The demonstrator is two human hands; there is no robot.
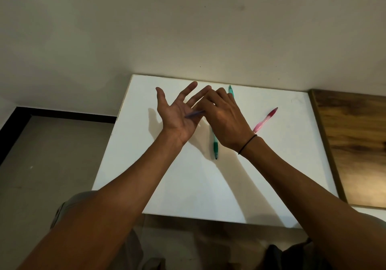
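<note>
Head view is showing the blue pen (194, 114) lying across the palm of the left hand (177, 115), which is hovering palm-up above the table (188, 186). Its fingers are stretching straight and spreading apart, with the thumb standing off to the far side. The right hand (226, 121) is reaching in from the other side with its back turned up to the camera. Its fingers are curling down over the tips of the left fingers, and they seem to be pinching the pen's far end. The fingertips themselves are hiding behind the knuckles, so the exact grip is not showing. The pen's free end is pointing toward the heel of the left palm, between the thumb base and the little-finger side. It is looking thin, straight and slightly blurred.

A thin black band (247, 144) is circling the right wrist. Directly under the right hand, a green pen (215, 146) with a clear, glossy barrel is lying flat, its two ends sticking out beyond the knuckles and the wrist. A pink pen (266, 119) with a curvy translucent body is lying near the right wrist, on the side away from the left hand. The table is looking smooth, white and matte. A wooden board (355, 144) with dark, streaky grain is running alongside it, beyond the pink pen.
</note>
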